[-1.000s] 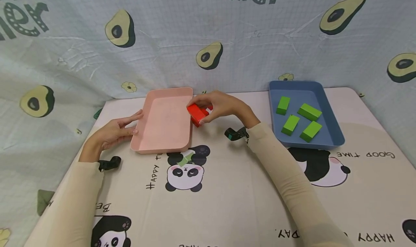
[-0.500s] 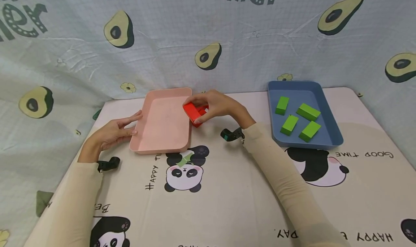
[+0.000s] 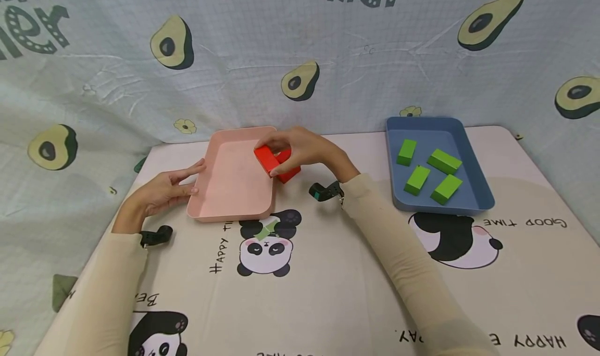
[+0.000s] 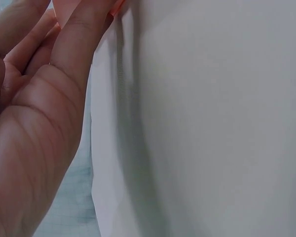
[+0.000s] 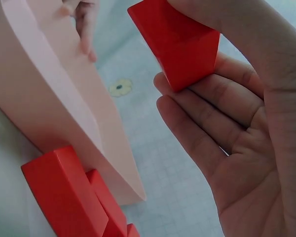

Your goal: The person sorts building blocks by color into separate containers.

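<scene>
My right hand pinches a red block between thumb and fingers, over the right rim of the pink tray. In the right wrist view the held block is tilted, one end toward the fingers. Below it, other red blocks lie against the tray's outer wall; in the head view the hand partly hides these red blocks. My left hand has its fingers extended, tips touching the tray's left rim. The left wrist view shows this left hand beside the tabletop.
A blue tray holding several green blocks stands at the right. The table cover bears printed pandas and lettering. A hanging cloth with avocado prints rises behind the table.
My right hand has carried the red block leftward, from beside the pink tray to over its right rim. More of the red blocks under the hand now shows. My left hand has stayed put.
</scene>
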Available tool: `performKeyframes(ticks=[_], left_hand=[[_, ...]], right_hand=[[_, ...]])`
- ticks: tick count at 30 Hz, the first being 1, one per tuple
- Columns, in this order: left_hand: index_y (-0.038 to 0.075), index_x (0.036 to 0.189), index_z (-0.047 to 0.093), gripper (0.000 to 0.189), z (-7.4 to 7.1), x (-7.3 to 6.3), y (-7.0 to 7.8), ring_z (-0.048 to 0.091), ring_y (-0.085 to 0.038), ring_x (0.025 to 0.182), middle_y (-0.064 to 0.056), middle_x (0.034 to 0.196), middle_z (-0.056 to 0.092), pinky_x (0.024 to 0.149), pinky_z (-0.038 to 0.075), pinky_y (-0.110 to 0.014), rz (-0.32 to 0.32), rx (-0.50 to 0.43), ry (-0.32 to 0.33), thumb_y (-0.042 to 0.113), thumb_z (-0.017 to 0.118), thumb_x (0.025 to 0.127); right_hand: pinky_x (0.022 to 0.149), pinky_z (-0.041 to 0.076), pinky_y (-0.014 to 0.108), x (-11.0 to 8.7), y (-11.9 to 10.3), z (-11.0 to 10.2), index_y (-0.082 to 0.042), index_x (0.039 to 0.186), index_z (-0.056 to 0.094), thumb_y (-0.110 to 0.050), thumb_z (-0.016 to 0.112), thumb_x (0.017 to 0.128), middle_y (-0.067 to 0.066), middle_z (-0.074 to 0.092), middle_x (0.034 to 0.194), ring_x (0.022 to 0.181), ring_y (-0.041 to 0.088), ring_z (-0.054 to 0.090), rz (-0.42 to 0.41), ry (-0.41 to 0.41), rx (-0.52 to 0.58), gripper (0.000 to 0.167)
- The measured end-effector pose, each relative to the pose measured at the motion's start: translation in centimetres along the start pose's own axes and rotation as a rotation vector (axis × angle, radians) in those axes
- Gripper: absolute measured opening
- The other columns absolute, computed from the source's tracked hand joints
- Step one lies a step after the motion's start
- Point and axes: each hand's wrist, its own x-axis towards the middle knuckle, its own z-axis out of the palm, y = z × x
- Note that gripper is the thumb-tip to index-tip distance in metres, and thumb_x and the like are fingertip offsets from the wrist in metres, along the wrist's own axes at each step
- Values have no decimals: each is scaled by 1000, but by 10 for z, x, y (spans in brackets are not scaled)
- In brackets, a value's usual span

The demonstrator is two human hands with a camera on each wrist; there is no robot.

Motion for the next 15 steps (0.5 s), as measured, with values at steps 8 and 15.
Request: performKeyframes(ticks=[8, 15], left_hand=[[15, 158, 33, 68, -1, 1, -1, 0, -28, 156, 7, 171, 1, 92, 55, -20, -4, 7, 5, -1, 63, 98], [16, 158, 33, 68, -1, 1, -3, 9, -19, 155, 8, 171, 3, 92, 55, -19, 0, 23, 10, 2, 63, 99]], right_hand=[[100, 54, 44, 7, 2, 5, -10, 131, 66, -24, 90, 78, 5, 72, 125, 110, 14, 69, -10, -2, 32, 60], [103, 53, 42, 9, 4, 8, -11, 130, 66, -25, 90, 78, 4, 71, 124, 111, 14, 69, 23, -19, 64, 58]])
